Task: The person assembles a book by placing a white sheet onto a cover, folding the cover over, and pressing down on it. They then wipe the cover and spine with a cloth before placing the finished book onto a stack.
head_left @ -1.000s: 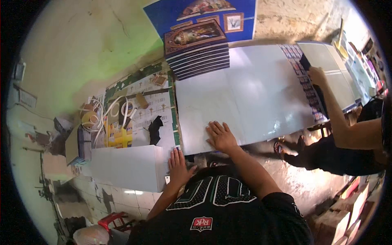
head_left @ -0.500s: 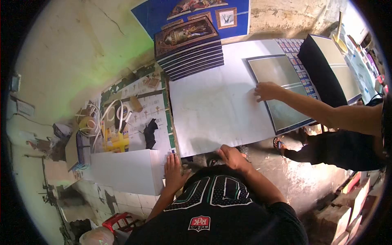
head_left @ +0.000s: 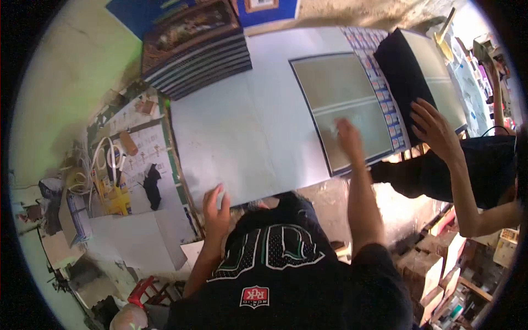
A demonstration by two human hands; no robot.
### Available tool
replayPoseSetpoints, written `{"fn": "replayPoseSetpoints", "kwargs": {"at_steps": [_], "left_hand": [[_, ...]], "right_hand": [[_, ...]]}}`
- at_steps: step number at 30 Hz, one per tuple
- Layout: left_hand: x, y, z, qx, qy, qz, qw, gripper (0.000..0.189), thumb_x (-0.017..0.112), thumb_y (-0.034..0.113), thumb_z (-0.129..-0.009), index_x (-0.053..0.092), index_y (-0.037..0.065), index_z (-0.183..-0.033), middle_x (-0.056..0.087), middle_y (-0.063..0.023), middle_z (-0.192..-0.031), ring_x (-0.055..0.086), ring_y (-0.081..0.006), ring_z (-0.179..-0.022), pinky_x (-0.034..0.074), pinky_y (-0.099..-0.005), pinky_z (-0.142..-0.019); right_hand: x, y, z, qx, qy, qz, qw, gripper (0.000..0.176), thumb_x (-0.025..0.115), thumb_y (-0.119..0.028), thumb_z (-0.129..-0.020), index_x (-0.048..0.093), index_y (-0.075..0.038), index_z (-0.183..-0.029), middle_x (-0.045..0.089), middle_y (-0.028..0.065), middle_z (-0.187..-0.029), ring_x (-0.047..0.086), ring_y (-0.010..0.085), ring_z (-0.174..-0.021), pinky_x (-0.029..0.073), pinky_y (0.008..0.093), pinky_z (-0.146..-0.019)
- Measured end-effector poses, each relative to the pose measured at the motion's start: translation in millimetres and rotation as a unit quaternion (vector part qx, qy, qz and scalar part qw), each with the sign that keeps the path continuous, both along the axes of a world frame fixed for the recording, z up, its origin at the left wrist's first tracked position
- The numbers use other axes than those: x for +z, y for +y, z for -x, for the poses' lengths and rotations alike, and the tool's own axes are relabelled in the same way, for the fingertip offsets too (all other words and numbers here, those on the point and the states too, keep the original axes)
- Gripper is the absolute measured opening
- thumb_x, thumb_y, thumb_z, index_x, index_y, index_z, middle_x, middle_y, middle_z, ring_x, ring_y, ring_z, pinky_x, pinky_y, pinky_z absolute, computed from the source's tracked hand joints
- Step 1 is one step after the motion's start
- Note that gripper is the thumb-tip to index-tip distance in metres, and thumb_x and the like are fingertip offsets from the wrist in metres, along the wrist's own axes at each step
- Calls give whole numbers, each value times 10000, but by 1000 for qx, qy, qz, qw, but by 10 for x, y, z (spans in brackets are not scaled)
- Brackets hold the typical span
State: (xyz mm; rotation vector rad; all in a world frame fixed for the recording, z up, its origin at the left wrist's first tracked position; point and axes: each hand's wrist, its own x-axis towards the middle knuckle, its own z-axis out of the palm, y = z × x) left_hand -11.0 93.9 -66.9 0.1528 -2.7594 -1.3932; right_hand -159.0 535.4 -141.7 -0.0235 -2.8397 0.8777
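To the left of the left hand, and a little nearer the body, lies a white block (head_left: 129, 236). Beyond it are a short brown roll (head_left: 128, 143) and, closer to that hand, a crumpled black cloth (head_left: 152, 187). Farther out ahead of the left hand rises a stack of dark books (head_left: 198, 49), the top one bearing a picture. The left hand (head_left: 217, 208) is at the near edge of the white-topped desk (head_left: 236, 143), its fingers loosely bent and nothing in its grasp. To its right, an opened book cover (head_left: 338, 91), two greyish boards framed by a dark border, lies flat on the desk beneath the right hand (head_left: 348, 140). That hand's fingers look partly curled, but they are blurred, and whether they touch or grip anything cannot be told. Just right of the cover runs a patterned sheet (head_left: 380, 82); beyond it, a co-worker's hand (head_left: 434, 126) is at the dark side of a stack of covers (head_left: 410, 82).
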Motion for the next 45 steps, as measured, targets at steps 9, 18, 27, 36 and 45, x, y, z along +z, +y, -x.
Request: {"fn": "replayPoseSetpoints", "kwargs": {"at_steps": [9,18,27,36,45], "left_hand": [[-186,1966,2028,-60,-406,-408,816,346,568,382,-951,587,46,-1034,520,-32,-797,475,-114,-642,433,-273,-622],[-552,2445,2754,43,-389,-466,793,213,641,316,-869,599,108,-854,531,-4,-723,462,-89,-561,401,-251,-495],[-280,2259,2573,10,-329,-437,837,161,654,254,-835,604,104,-865,517,-1,-697,450,-111,-603,369,-289,-564],[-372,1053,2381,-17,-244,-206,948,460,639,178,-743,609,-26,-1153,672,-180,-1039,629,-283,-1020,492,-376,-846],[-494,-432,2045,46,-270,3,962,568,645,357,-764,590,31,-1225,559,-240,-1258,560,-372,-1161,476,-439,-956]], "right_hand": [[299,1957,1279,-208,-244,-77,944,751,349,-626,-929,640,39,-1125,564,343,-1167,525,454,-1168,416,471,-975],[514,1611,1223,-192,-206,-84,956,784,469,-661,-872,658,80,-1039,594,354,-1095,567,450,-1115,437,483,-948],[305,1573,948,-219,-247,-74,941,809,540,-668,-832,653,100,-1059,612,331,-1121,597,438,-1087,454,455,-937],[115,498,531,-130,-311,121,934,781,554,-635,-848,674,135,-907,669,239,-816,638,297,-781,490,404,-740],[381,-1183,528,-91,-288,79,950,737,600,-619,-830,685,111,-871,681,254,-820,665,317,-801,498,416,-755]]}}
